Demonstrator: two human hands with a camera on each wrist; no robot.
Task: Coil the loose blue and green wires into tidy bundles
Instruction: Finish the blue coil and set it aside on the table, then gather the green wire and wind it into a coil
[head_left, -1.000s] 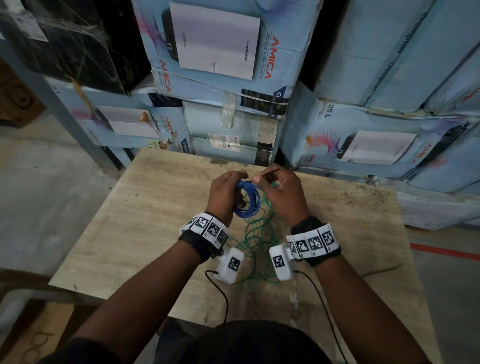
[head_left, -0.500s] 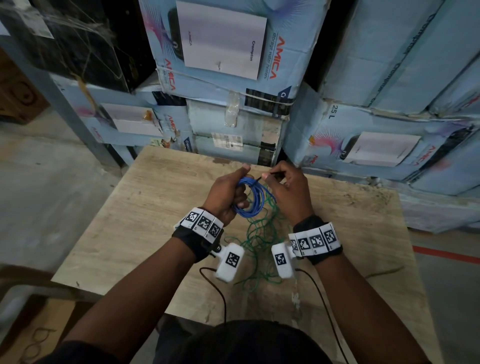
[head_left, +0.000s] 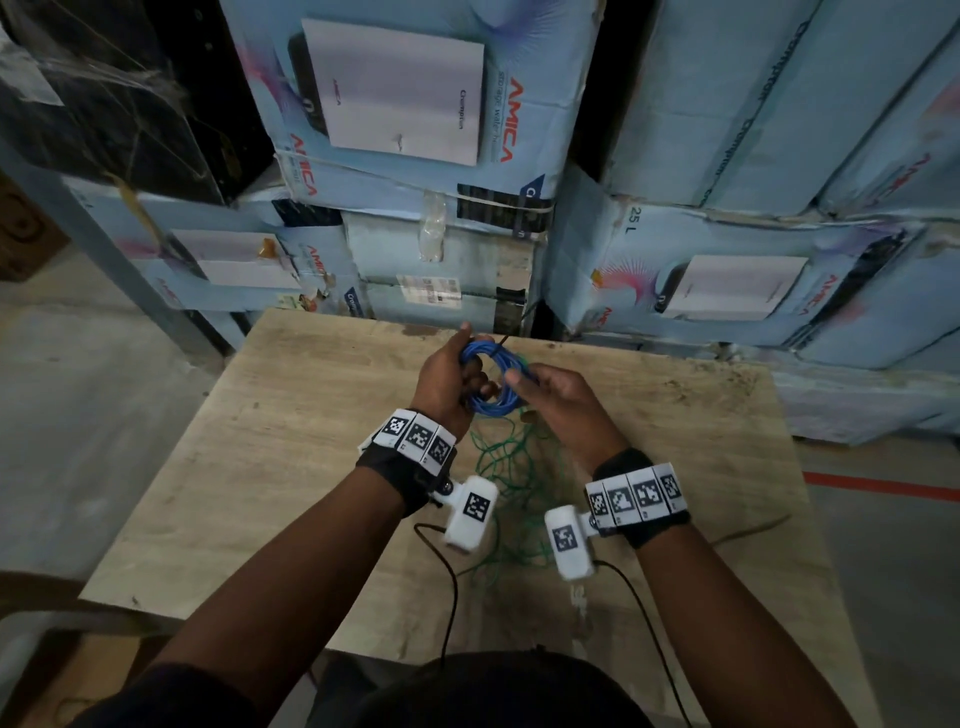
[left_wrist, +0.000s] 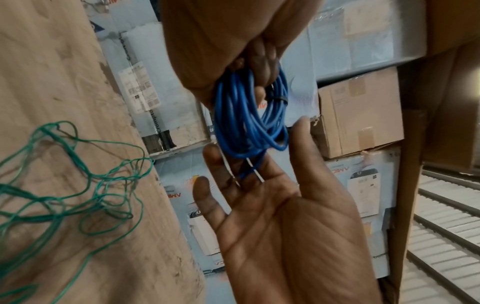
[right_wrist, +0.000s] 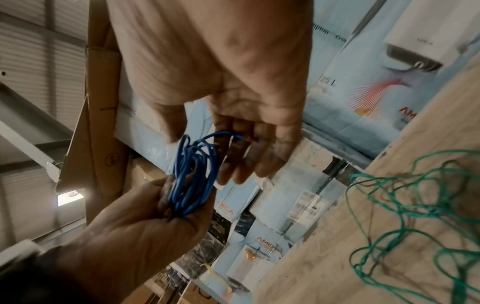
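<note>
While the blue coil is held above the far edge of the table, keep your left hand as the anchor: its fingers are clenched around one side of the loops, and that grasp appears to be what keeps the turns stacked. Do not relax it until the bundle is secured.

A dark band crosses the strands on one side of the coil; whether it is a tie or a wrapped end cannot be determined. Treat it as unproven and maintain pressure on the loops beside it.

Two loose ends project from the bottom of the coil and lie across the fingers of your right hand. That hand is released, palm up and fingers extended, touching the wire but grasping nothing. The likely next action is to pinch these ends and wind them around the body of the coil. Pull each turn snug against the strands, and tuck the tips under a wrap so they cannot spring free.

The green wire lies loose and tangled on the table, between your wrists and toward the near edge. It is not yet coiled. Set the finished blue bundle down well apart from it, toward the left or right edge, so the loops do not snag in the tangle.
</note>
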